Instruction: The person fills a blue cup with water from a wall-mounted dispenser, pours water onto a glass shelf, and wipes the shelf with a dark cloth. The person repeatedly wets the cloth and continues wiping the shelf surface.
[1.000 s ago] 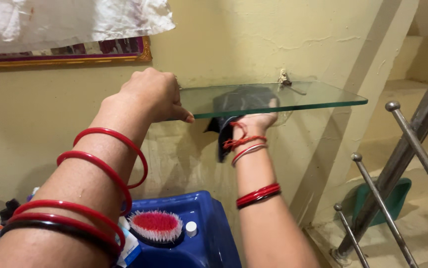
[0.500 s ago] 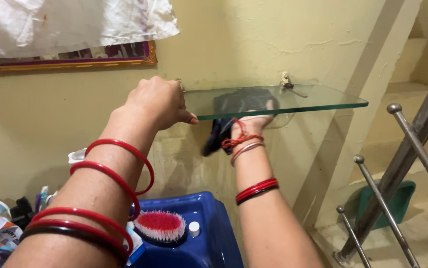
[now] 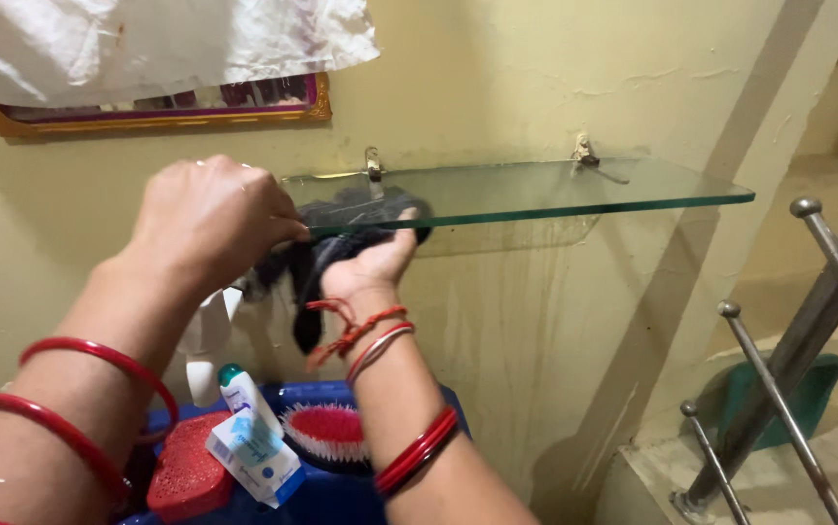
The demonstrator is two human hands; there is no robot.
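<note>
The fingers of the right hand (image 3: 372, 267) are hidden under the glass shelf (image 3: 574, 190) and inside the dark cloth (image 3: 317, 272), so its grip is not clear. The left hand (image 3: 207, 222) covers the left end of the shelf. Above this hand, a white sheet (image 3: 146, 44) hides most of the framed picture (image 3: 244, 102). Below both hands, the blue stool (image 3: 341, 486) is cut by the bottom edge.

The glass shelf (image 3: 574, 190) is clear with a green tint. The cloth (image 3: 326, 262) beneath it is black. Red bangles (image 3: 417, 454) ring both wrists, with red thread and a silver band near the right hand (image 3: 372, 267). The brush (image 3: 329, 435) has red bristles edged white, on a blue stool (image 3: 341, 496). The wall (image 3: 516, 78) is pale yellow.
</note>
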